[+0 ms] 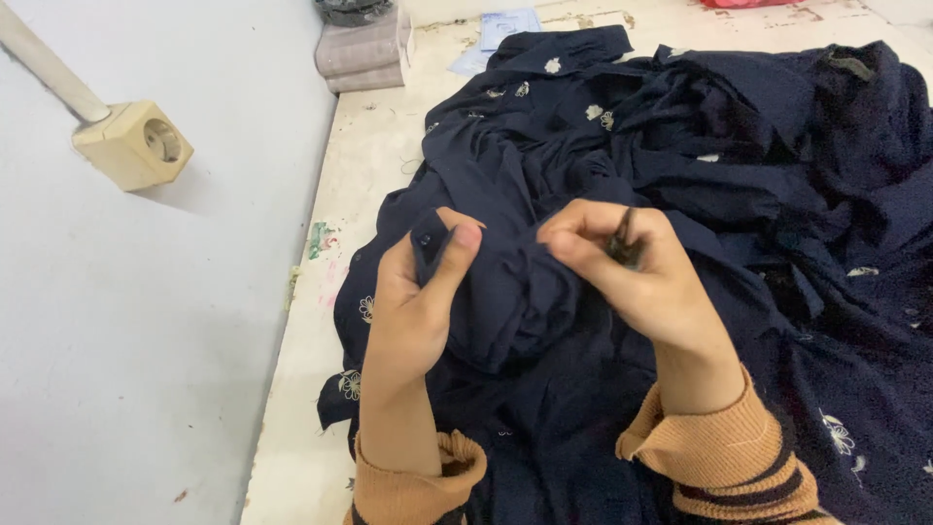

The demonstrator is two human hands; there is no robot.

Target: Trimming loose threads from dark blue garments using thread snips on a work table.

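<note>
A dark navy garment [739, 165] with small white embroidered flowers lies heaped over the pale worktable [369, 146]. My left hand [413, 301] pinches a fold of this cloth between thumb and fingers; a dark button shows at the pinched edge [428, 241]. My right hand [632, 272] is closed on another bit of the same cloth, along with a small dark tool whose shape I cannot make out. Both hands sit close together over the garment's near left part. Orange-brown sleeves with dark stripes cover my wrists.
A grey wall runs along the left with a beige socket box [136, 144] and a conduit pipe. At the table's far end lie a folded grey striped cloth [362, 53], pale blue paper [505, 27] and something red [743, 3].
</note>
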